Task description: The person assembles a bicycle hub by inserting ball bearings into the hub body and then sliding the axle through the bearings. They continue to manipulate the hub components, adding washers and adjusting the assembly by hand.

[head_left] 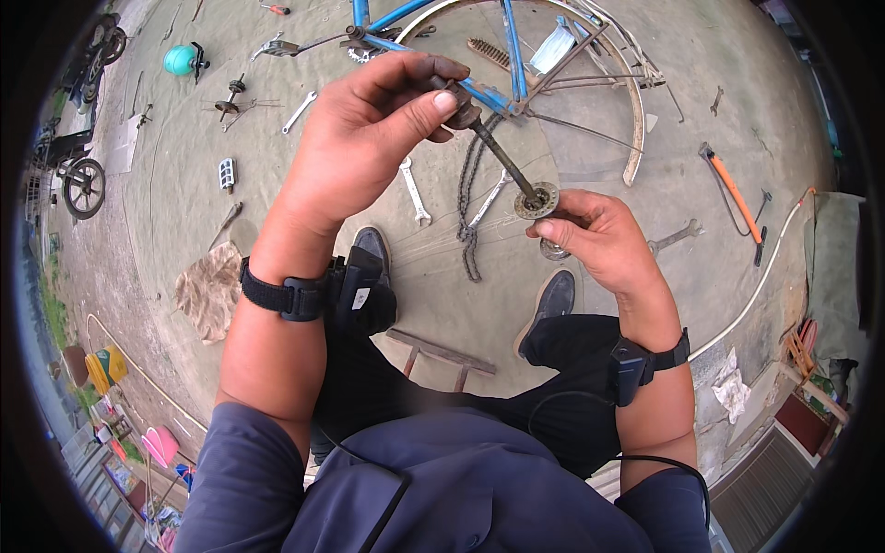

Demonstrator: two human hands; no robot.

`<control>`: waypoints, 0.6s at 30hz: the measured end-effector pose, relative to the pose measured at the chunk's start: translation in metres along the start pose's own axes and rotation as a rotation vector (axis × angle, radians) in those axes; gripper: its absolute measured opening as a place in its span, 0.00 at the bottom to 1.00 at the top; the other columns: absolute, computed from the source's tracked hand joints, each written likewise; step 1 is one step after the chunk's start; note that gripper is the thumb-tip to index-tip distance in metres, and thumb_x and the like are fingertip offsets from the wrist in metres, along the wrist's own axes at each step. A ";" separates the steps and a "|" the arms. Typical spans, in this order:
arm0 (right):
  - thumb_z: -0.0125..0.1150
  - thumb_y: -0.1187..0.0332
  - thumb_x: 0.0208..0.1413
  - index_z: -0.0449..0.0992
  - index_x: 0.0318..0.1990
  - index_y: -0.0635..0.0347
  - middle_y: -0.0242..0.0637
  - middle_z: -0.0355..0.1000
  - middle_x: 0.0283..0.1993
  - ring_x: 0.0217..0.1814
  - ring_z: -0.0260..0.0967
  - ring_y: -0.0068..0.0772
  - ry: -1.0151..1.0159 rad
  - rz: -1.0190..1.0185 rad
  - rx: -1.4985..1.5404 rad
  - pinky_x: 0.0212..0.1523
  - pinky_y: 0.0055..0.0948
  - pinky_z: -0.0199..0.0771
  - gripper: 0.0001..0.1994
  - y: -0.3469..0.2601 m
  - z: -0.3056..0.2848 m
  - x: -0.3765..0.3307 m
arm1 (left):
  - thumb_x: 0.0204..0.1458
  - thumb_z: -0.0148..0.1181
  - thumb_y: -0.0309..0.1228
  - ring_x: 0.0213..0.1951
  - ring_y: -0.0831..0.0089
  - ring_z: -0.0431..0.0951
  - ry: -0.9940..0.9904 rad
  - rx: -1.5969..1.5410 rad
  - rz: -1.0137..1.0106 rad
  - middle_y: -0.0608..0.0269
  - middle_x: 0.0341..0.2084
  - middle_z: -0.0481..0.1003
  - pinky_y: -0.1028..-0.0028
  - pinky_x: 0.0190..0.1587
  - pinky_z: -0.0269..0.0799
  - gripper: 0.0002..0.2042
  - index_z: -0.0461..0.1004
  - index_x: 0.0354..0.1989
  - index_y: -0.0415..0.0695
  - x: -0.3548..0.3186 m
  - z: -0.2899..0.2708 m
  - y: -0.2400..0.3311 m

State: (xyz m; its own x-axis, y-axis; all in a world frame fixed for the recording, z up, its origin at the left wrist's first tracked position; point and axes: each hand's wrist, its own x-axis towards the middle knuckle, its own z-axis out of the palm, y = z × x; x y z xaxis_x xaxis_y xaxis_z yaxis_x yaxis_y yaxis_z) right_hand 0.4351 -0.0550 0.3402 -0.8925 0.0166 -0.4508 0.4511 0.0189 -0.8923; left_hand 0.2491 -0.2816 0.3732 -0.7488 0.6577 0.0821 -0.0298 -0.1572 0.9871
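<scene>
My left hand (355, 138) pinches the upper end of a greasy axle (505, 158) between thumb and fingers; a dark nut-like part sits at that end. The axle slants down to the right, and its lower tip is at the open end of a metal wheel hub (537, 199). How far it goes in I cannot tell. My right hand (599, 235) holds the hub around its middle, with thumb and fingers closed on it. Behind the hands, a bicycle chain (466, 203) lies on the ground cloth, beside wrenches (417, 194).
A blue bicycle frame (513, 51) with a rusty wheel rim (636, 120) lies ahead. An orange-handled pump (733, 194) is at right. Left are a pedal (227, 173), a second hub (229, 100), a turquoise round object (179, 60) and a crumpled cloth (205, 290). A wooden stool (442, 352) shows between my legs.
</scene>
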 end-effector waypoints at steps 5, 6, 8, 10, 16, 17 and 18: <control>0.71 0.65 0.60 0.80 0.54 0.69 0.37 0.82 0.44 0.47 0.78 0.26 0.015 0.004 0.008 0.49 0.26 0.75 0.19 -0.004 -0.001 -0.001 | 0.64 0.63 0.28 0.45 0.72 0.82 -0.007 0.045 0.004 0.60 0.44 0.81 0.73 0.45 0.80 0.14 0.77 0.56 0.37 0.002 -0.013 0.006; 0.71 0.66 0.60 0.80 0.54 0.69 0.37 0.82 0.44 0.47 0.78 0.26 0.017 0.009 0.012 0.49 0.26 0.75 0.19 -0.005 -0.001 -0.001 | 0.64 0.62 0.28 0.46 0.70 0.82 -0.016 0.055 0.004 0.59 0.46 0.81 0.72 0.46 0.80 0.15 0.76 0.57 0.37 0.002 -0.016 0.007; 0.71 0.66 0.60 0.80 0.54 0.69 0.37 0.82 0.45 0.47 0.78 0.26 0.025 0.016 0.020 0.49 0.26 0.75 0.19 -0.005 -0.003 -0.002 | 0.65 0.62 0.29 0.45 0.70 0.83 0.009 0.017 0.012 0.59 0.44 0.81 0.73 0.45 0.80 0.15 0.76 0.57 0.37 0.002 -0.019 0.008; 0.72 0.67 0.60 0.79 0.54 0.68 0.38 0.82 0.46 0.49 0.78 0.27 0.056 -0.001 0.074 0.51 0.28 0.76 0.19 -0.002 -0.002 -0.004 | 0.64 0.62 0.28 0.44 0.72 0.83 0.033 -0.027 0.019 0.61 0.42 0.82 0.73 0.44 0.80 0.14 0.77 0.56 0.38 0.003 -0.021 0.009; 0.72 0.73 0.58 0.80 0.55 0.65 0.37 0.82 0.49 0.54 0.78 0.31 0.150 -0.152 0.027 0.56 0.30 0.76 0.17 -0.002 -0.003 -0.012 | 0.65 0.62 0.30 0.43 0.69 0.84 0.094 -0.100 0.023 0.58 0.44 0.82 0.73 0.44 0.80 0.15 0.77 0.57 0.38 0.000 -0.030 0.012; 0.72 0.74 0.58 0.80 0.55 0.64 0.37 0.81 0.49 0.55 0.78 0.32 0.169 -0.195 0.016 0.57 0.31 0.76 0.17 0.000 -0.004 -0.013 | 0.65 0.62 0.30 0.43 0.68 0.84 0.081 -0.115 0.017 0.57 0.44 0.82 0.73 0.44 0.80 0.15 0.76 0.57 0.38 -0.001 -0.031 0.013; 0.71 0.75 0.58 0.80 0.55 0.63 0.38 0.81 0.50 0.56 0.78 0.32 0.169 -0.287 -0.015 0.57 0.31 0.76 0.17 0.003 -0.005 -0.013 | 0.66 0.60 0.29 0.44 0.69 0.83 0.076 -0.127 0.008 0.55 0.45 0.81 0.73 0.44 0.81 0.15 0.75 0.58 0.37 -0.002 -0.032 0.013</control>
State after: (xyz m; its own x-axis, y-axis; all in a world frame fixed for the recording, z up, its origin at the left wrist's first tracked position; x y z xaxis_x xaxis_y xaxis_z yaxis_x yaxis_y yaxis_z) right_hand 0.4482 -0.0502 0.3436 -0.9699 0.1744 -0.1700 0.1831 0.0614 -0.9812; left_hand 0.2293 -0.3086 0.3818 -0.7970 0.5994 0.0745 -0.1038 -0.2574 0.9607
